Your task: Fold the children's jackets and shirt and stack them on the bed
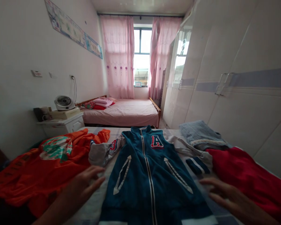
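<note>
A dark teal zip-up jacket (137, 184) with grey sleeves and a letter A patch lies front up on the bed in front of me, zipper closed. Its left-side grey sleeve (99, 153) is bent inward, and its right-side sleeve ends in a striped cuff (198, 165). My left hand (90, 181) hovers left of the jacket, fingers apart and holding nothing. On the other side, my right hand (221, 190) is near the striped cuff, its fingers stretched out with nothing in them. Both hands look slightly blurred.
An orange printed top (77, 150) is spread at the left. Red cloth (239, 168) and folded light-blue denim (199, 132) lie at the right. Farther off are a pink-covered bed (131, 112), a nightstand (72, 123) with a fan (64, 103), and white wardrobes (224, 56).
</note>
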Action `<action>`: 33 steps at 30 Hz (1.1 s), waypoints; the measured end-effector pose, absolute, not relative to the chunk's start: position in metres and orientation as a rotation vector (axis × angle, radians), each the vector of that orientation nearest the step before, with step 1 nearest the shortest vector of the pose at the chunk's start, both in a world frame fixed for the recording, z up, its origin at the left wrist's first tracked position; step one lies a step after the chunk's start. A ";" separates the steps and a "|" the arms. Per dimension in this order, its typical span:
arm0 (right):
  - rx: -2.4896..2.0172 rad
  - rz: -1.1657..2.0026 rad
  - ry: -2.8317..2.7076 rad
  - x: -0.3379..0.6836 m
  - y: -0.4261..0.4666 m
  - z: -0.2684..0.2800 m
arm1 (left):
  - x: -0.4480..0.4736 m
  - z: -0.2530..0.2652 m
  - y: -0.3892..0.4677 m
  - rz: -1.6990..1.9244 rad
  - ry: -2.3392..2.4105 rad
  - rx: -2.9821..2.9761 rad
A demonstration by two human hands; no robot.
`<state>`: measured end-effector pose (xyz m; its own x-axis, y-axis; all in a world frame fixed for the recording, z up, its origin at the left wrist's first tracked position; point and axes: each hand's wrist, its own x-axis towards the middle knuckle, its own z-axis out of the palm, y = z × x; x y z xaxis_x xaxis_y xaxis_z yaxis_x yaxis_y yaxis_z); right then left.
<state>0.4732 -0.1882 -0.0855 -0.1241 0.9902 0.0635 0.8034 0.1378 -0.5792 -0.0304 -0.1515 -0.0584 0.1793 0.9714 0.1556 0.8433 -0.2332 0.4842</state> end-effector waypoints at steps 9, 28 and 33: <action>-1.969 -0.087 -2.067 0.440 -0.031 -0.083 | -0.024 -0.046 -0.029 0.290 2.318 2.729; -2.264 -0.381 -1.905 0.449 0.025 -0.081 | -0.087 -0.008 0.010 0.281 2.680 2.613; -2.068 -0.332 -2.022 0.415 0.055 -0.073 | -0.028 -0.038 0.050 0.193 2.285 2.679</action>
